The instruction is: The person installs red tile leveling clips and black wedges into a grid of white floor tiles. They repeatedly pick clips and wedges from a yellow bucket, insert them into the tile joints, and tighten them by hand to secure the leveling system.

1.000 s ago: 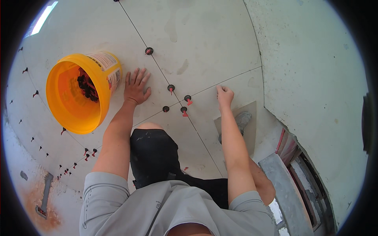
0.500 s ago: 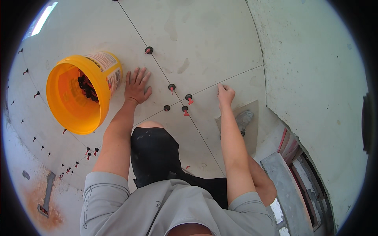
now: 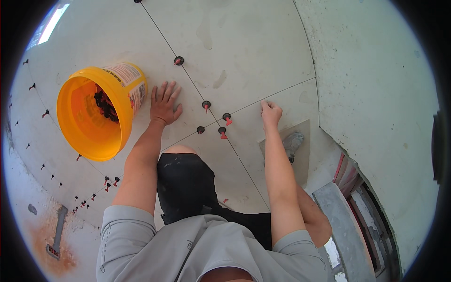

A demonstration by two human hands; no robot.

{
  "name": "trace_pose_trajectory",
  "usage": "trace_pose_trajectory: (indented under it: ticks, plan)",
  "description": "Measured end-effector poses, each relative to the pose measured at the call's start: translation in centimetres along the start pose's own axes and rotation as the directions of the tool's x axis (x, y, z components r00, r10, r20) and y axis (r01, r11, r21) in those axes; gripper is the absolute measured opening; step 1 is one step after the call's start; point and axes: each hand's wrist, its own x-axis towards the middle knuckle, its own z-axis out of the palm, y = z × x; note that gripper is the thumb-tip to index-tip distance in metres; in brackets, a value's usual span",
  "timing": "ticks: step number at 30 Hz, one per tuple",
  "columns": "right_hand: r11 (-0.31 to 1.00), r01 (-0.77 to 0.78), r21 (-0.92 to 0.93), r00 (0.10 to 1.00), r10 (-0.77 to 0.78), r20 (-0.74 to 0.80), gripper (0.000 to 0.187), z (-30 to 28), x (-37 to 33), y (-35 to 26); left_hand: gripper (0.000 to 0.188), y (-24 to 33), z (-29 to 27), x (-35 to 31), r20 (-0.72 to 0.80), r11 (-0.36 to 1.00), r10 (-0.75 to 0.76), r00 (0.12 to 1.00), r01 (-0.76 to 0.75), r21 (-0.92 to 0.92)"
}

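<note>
My left hand point(image 3: 164, 105) lies flat on the pale floor tile point(image 3: 249, 42), fingers spread, just right of a tipped yellow bucket point(image 3: 126, 105). My right hand point(image 3: 271, 114) is closed in a pinch over the thin joint running to the right; whatever its fingertips hold is too small or hidden to name. Between my hands, where two joints cross, sit several round black tile levelers with red handles, such as one leveler point(image 3: 222, 131) below the crossing and another leveler point(image 3: 227, 117) on its right. Inside the bucket is a heap of black and red levelers point(image 3: 105, 104).
More levelers point(image 3: 107, 184) line the joints at the left. A square tile piece point(image 3: 303, 162) with a grey patch lies beside my right forearm. The wall point(image 3: 371, 80) rises at the right, with a grey slab point(image 3: 340, 218) below it. A grey channel point(image 3: 58, 230) marks the lower left.
</note>
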Motion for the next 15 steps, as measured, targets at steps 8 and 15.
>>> trace_pose_trajectory:
  ticks: [8, 15]
  plan:
    - [0.998, -0.057, 0.037, 0.995, 0.059, -0.075, 0.018, 1.0, 1.1, 1.0, 0.067, 0.0, 0.1, 0.1, 0.009, 1.000, -0.018, 1.000, 0.018, 0.004]
    - [0.972, -0.121, 0.202, 0.992, 0.111, 0.060, 0.026, -1.1, -0.2, -0.7, 0.065, 0.1, 0.1, 0.0, 0.023, 1.000, -0.026, 0.999, 0.026, -0.002]
